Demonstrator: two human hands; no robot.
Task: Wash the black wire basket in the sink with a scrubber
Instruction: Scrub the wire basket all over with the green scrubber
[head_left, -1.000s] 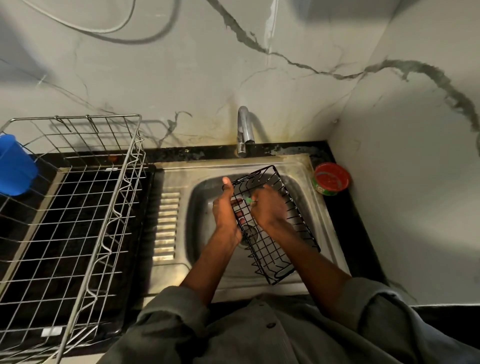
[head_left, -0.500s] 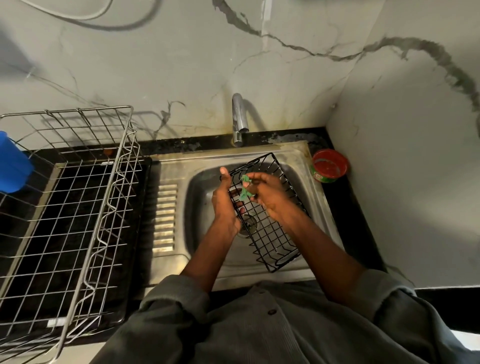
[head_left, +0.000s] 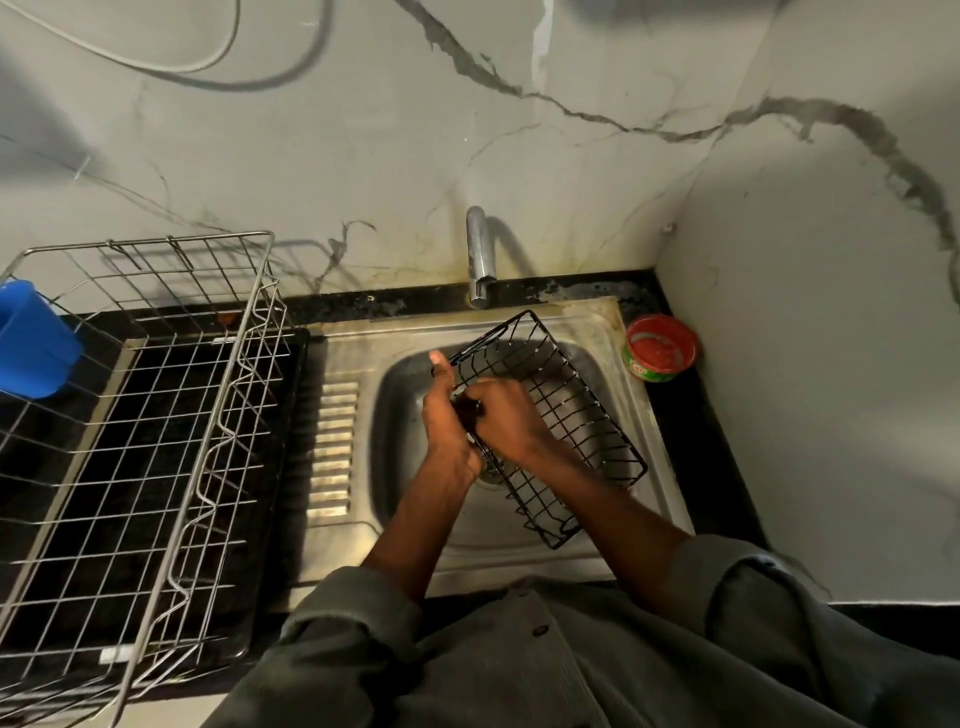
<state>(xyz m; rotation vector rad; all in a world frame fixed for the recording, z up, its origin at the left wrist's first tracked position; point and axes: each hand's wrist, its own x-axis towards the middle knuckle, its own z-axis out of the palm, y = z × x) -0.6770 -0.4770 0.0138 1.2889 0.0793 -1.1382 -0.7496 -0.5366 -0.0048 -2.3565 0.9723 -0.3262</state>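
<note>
Left hand (head_left: 447, 421) grips the near-left rim of the basket (head_left: 566, 410), thumb up along the wire, fingers wrapped round the edge. Right hand (head_left: 506, 418) is curled down inside the basket, close against the left; whatever that grip holds is hidden under the fingers, so no scrubber can be told. Basket sits tilted over the sink (head_left: 519, 545), far corner up near the tap (head_left: 479, 260), near corner low over the front rim. On the worktop to the right, a red tub (head_left: 661, 347) stands just beside the sink. To the left, a big steel rack (head_left: 156, 426) with a blue cup (head_left: 31, 348) hung at its far edge.
</note>
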